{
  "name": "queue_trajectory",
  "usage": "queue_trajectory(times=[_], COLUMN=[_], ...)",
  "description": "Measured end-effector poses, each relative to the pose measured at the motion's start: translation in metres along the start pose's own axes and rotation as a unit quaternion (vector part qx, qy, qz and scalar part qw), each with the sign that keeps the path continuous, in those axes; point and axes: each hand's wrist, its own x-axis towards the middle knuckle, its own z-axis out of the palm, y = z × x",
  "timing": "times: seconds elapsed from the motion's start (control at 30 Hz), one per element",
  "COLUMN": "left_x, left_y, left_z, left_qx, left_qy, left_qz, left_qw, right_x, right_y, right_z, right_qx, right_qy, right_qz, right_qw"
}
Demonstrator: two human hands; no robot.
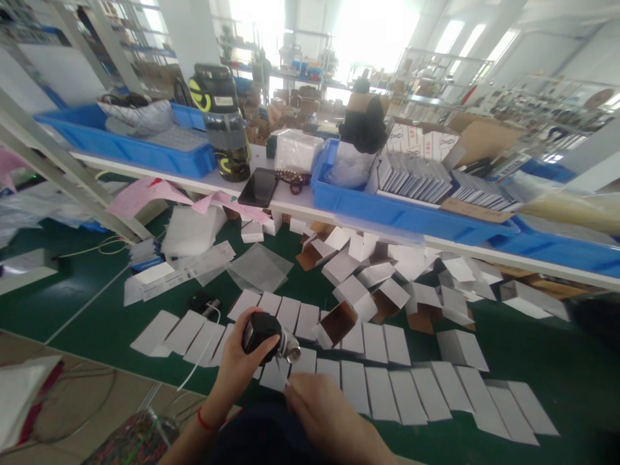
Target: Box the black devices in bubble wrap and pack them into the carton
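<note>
My left hand (236,361) is wrapped round a black boxy device (260,330) with a shiny metal pipe fitting (291,349) pointing right. Below the fitting, a thin white cable (283,371) runs down to my right hand (322,403), whose fingers are closed at its end; the fingertips are partly hidden. A similar small black device (201,301) with a metal end lies on the green tabletop, its white cord (198,355) trailing toward the front edge. Rows of white boxes (380,342) surround my hands, some beneath them.
Open white cartons (356,297) are heaped behind the rows. Clear plastic sheets (260,268) and printed papers (188,271) lie at left. A raised shelf holds blue bins (411,216), a black bottle (227,129) and a dark phone-like slab (259,187). Pink papers (145,197) hang over its edge.
</note>
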Motion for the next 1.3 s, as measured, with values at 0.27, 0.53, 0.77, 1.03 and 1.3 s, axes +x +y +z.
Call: queue_trajectory(times=[0.27,0.53,0.77,1.03,1.3], left_x=[-0.007,-0.012,-0.010,0.024,0.135], left_y=[0.001,-0.012,-0.020,-0.030,-0.096], left_z=[-0.002,-0.012,-0.017,-0.026,-0.001], left_qx=[0.069,0.070,0.078,0.076,0.287], left_qy=[-0.079,-0.104,-0.207,-0.351,-0.117], left_qz=[0.078,0.155,0.173,0.132,0.089], left_qw=[0.991,0.980,0.960,0.924,0.947], right_x=[0.023,0.020,0.017,0.012,0.003], right_y=[0.019,0.029,0.036,0.042,0.081], right_z=[-0.022,0.023,0.025,0.053,0.063], right_qx=[0.277,0.607,0.736,0.691,0.645], right_qy=[0.133,0.103,-0.042,0.087,0.147], right_qz=[0.169,0.252,0.156,0.217,0.292], right_qw=[0.937,0.747,0.657,0.684,0.691])
